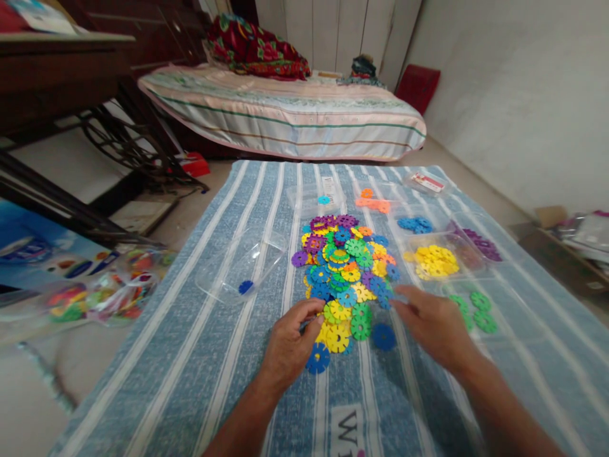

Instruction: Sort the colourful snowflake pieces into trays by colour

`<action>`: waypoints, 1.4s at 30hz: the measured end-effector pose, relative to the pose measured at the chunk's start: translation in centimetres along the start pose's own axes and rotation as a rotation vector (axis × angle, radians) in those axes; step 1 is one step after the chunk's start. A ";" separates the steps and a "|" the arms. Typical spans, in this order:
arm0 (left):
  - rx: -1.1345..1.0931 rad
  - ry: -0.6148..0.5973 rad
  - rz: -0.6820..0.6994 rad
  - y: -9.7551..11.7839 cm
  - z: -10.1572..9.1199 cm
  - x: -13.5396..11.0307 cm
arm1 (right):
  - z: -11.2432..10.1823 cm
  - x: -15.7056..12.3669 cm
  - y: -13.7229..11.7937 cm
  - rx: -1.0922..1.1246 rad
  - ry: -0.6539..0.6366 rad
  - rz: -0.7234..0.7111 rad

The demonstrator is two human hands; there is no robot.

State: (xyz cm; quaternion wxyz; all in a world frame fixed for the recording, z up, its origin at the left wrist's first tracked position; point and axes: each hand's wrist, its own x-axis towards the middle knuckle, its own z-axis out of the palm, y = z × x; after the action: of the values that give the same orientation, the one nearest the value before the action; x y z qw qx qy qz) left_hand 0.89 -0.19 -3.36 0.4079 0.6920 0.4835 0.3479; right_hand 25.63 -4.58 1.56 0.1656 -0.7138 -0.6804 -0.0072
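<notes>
A heap of coloured plastic snowflake discs point(346, 266) lies in the middle of a blue striped cloth point(200, 355). My left hand point(291, 346) rests at the heap's near edge, its fingers curled onto the yellow and green discs there. A loose blue disc point(318, 359) lies just under that hand. My right hand point(431, 320) hovers to the right of the heap with its fingers stretched toward it, holding nothing that I can see. Between my hands lies another blue disc point(384, 336).
Clear plastic trays hold sorted discs: yellow point(435, 261), green point(478, 311), purple point(483, 244), blue point(415, 224), orange point(373, 202). A tray at left point(242, 263) holds one blue disc. A bed point(285, 114) stands behind; bags of toys point(102, 295) lie on the floor at left.
</notes>
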 end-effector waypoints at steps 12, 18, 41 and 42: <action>0.023 0.007 0.019 -0.1 -0.1 0.0 | 3.1 -2.2 -5.1 -0.107 -0.331 -0.201; 0.031 0.005 0.007 0.0 0.0 0.1 | 4.0 -2.6 -4.1 -0.032 0.054 -0.346; 0.024 0.007 -0.003 0.4 -0.2 0.2 | 0.9 -2.4 -2.8 -0.150 -0.514 0.033; 0.025 0.008 -0.003 0.4 -0.2 0.2 | 0.9 -2.3 -2.9 -0.150 -0.536 0.033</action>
State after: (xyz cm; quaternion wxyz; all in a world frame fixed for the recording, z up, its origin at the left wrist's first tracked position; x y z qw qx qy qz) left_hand 0.93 -0.06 -2.90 0.3977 0.6948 0.4907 0.3440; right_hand 22.41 -6.50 0.88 -0.0738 -0.7115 -0.6858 0.1342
